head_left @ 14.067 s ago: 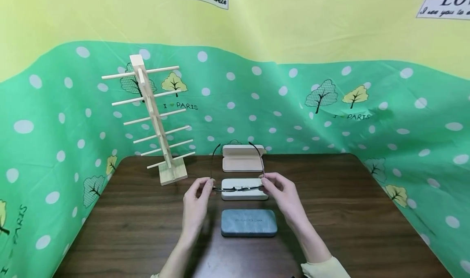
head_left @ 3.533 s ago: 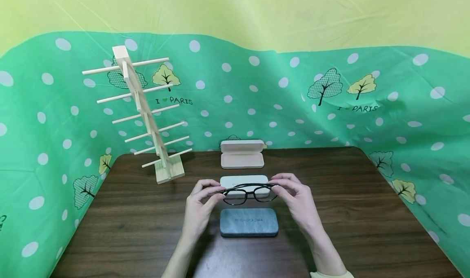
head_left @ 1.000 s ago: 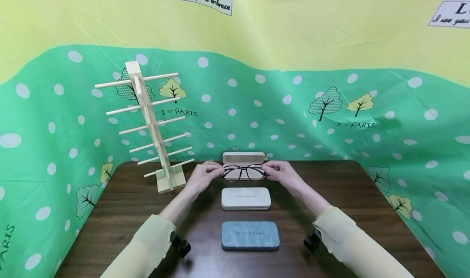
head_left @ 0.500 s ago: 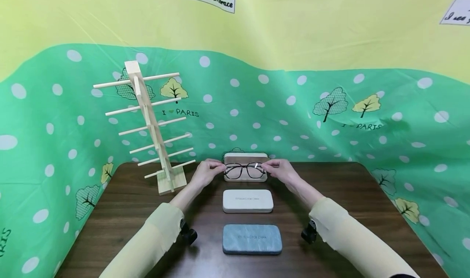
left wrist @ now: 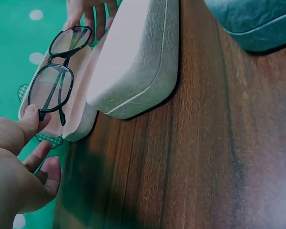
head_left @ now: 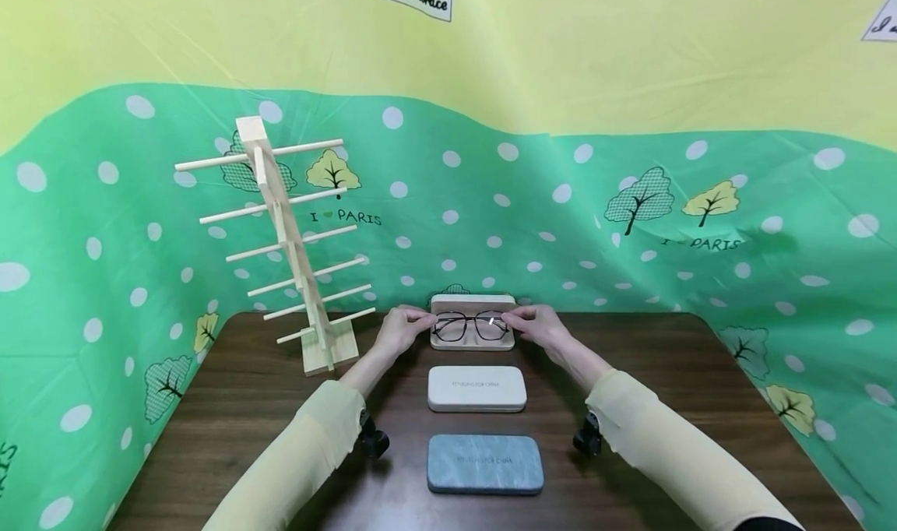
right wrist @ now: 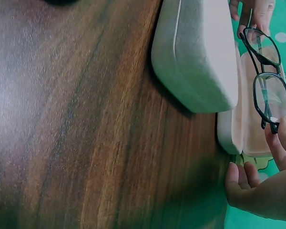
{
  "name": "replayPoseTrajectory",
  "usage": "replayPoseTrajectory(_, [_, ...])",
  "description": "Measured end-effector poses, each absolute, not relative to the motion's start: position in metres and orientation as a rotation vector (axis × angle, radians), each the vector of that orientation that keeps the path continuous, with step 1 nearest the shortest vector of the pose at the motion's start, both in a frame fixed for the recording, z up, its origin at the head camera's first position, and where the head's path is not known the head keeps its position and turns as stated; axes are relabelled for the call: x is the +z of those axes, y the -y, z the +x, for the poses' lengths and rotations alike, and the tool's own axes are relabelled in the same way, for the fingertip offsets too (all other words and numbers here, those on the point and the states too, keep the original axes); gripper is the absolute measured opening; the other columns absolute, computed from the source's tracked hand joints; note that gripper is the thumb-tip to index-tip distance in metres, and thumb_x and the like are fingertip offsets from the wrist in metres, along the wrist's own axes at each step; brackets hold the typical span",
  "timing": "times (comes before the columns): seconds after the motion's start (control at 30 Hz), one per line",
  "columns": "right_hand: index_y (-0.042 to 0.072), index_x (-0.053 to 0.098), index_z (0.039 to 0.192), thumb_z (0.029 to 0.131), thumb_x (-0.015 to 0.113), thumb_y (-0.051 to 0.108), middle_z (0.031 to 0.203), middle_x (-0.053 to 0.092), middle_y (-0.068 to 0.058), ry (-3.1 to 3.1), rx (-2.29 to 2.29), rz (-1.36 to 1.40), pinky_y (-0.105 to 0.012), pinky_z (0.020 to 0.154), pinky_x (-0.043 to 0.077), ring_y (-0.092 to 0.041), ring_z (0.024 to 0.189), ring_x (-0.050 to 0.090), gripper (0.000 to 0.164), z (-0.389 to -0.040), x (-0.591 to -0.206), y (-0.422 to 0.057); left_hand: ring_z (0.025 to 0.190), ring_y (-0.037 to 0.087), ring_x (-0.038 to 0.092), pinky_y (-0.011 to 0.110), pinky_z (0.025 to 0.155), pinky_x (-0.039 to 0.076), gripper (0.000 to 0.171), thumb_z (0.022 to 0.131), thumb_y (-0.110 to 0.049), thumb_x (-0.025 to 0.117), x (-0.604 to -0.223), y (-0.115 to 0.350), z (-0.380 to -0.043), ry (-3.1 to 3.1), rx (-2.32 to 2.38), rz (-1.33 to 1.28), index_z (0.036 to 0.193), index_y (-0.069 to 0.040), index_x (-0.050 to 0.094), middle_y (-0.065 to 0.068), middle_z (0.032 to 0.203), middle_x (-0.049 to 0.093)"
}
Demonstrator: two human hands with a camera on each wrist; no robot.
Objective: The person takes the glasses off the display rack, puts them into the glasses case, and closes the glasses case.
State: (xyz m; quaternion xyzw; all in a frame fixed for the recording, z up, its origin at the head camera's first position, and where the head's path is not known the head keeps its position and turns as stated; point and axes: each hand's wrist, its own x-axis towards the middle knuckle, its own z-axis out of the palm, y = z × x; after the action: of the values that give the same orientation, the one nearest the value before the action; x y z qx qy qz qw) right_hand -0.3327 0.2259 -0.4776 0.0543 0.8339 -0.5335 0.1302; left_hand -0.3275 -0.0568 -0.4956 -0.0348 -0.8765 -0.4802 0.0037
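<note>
Black-framed eyeglasses [head_left: 470,318] are held by both hands in front of the open, pale-lined glasses case [head_left: 473,346] at the back of the table. My left hand [head_left: 401,331] pinches one end of the frame between thumb and finger. The opposite end is pinched by my right hand [head_left: 543,328]. In the left wrist view, the temples of the eyeglasses [left wrist: 61,63] lie folded behind the lenses. The right wrist view has the eyeglasses [right wrist: 268,67] over the case's pink lining [right wrist: 250,102]; whether they touch it, I cannot tell.
A closed white glasses case [head_left: 476,388] lies in front of the open one, and a closed blue case [head_left: 485,464] nearer still. At the left stands a wooden rack with pegs [head_left: 297,258]. A green and yellow printed cloth [head_left: 532,204] hangs behind the table [head_left: 631,406].
Earlier the temples stood unfolded; now they are folded. Since 3.5 s ago, both hands have carried the eyeglasses back from above the white case to the open case. The last second shows only slight movement.
</note>
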Motion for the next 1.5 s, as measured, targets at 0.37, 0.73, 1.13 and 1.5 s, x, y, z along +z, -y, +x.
replayPoseTrajectory(0.37, [-0.004, 0.072, 0.121, 0.099, 0.071, 0.023, 0.115, 0.071, -0.008, -2.412, -1.529, 0.165, -0.046, 0.101, 0.056, -0.015, 0.105, 0.063, 0.034, -0.343, -0.489, -0.230, 0.117, 0.030, 0.068, 0.043, 0.104, 0.053, 0.021, 0.095, -0.025, 0.074, -0.506, 0.053, -0.340, 2.778, -1.425, -0.132, 0.099, -0.007, 0.083, 0.012, 0.113, 0.078])
replayPoseTrajectory(0.73, [0.000, 0.075, 0.118, 0.098, 0.072, 0.024, 0.127, 0.067, -0.014, -2.511, -1.392, 0.152, -0.019, 0.077, 0.050, -0.015, 0.103, 0.061, 0.032, -0.348, -0.496, -0.233, 0.114, 0.030, 0.067, 0.042, 0.101, 0.053, 0.021, 0.095, -0.025, 0.074, -0.511, 0.050, -0.342, 2.797, -1.357, -0.162, 0.098, -0.007, 0.083, 0.013, 0.111, 0.078])
replayPoseTrajectory(1.13, [-0.003, 0.075, 0.117, 0.099, 0.071, 0.019, 0.130, 0.067, -0.019, -2.576, -1.331, 0.069, -0.025, 0.082, 0.056, -0.021, 0.108, 0.064, 0.029, -0.349, -0.502, -0.234, 0.113, 0.030, 0.064, 0.043, 0.102, 0.050, 0.019, 0.093, -0.025, 0.076, -0.518, 0.050, -0.343, 2.804, -1.272, -0.177, 0.095, -0.008, 0.084, 0.014, 0.113, 0.074])
replayPoseTrajectory(1.5, [-0.001, 0.074, 0.121, 0.099, 0.070, 0.017, 0.132, 0.068, -0.020, -2.633, -1.272, 0.008, -0.030, 0.089, 0.055, -0.028, 0.119, 0.061, 0.029, -0.349, -0.503, -0.237, 0.111, 0.027, 0.069, 0.041, 0.099, 0.053, 0.013, 0.091, -0.022, 0.079, -0.520, 0.048, -0.344, 2.750, -1.262, -0.197, 0.092, -0.011, 0.085, 0.009, 0.107, 0.079])
